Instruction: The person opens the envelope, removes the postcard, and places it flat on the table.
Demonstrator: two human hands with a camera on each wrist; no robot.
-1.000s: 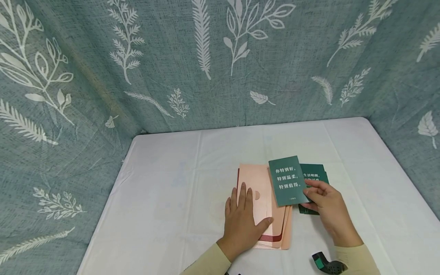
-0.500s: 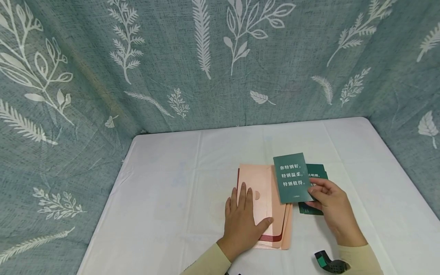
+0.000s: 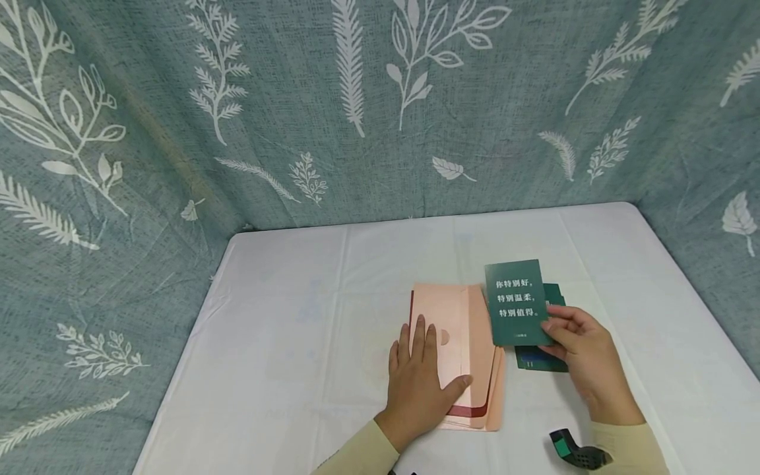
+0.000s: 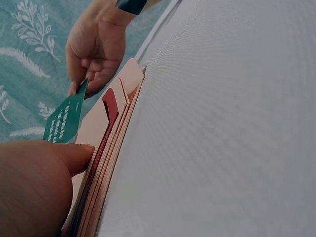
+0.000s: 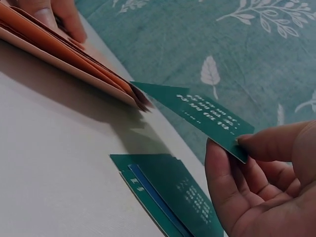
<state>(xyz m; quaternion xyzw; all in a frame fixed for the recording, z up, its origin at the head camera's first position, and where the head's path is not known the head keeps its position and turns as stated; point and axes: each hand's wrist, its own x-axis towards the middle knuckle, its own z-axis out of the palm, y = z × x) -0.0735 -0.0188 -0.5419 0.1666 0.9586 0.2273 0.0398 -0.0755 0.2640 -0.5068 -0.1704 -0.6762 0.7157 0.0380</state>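
My left hand (image 3: pixel 415 389) lies flat with fingers spread on a stack of pale pink envelopes (image 3: pixel 445 303), one showing a dark red edge. My right hand (image 3: pixel 590 359) pinches a green card (image 3: pixel 515 323) with white printed characters by its lower right corner. The card is raised off the table in the right wrist view, its far corner close by the envelopes' edge. Below it, several more green cards (image 5: pixel 182 182) lie in a loose pile, with a blue one (image 5: pixel 155 197) between them; the held card partly covers this pile in the head view.
A white cloth covers the table (image 3: pixel 267 343). Blue-green fabric (image 3: pixel 380 165) with white leaf prints hangs behind it and on both sides. A black and green device (image 3: pixel 576 452) sits at the right wrist.
My right hand has moved right and slightly farther up the head view with the green card, uncovering more of the envelopes' right side. The left hand has stayed put.
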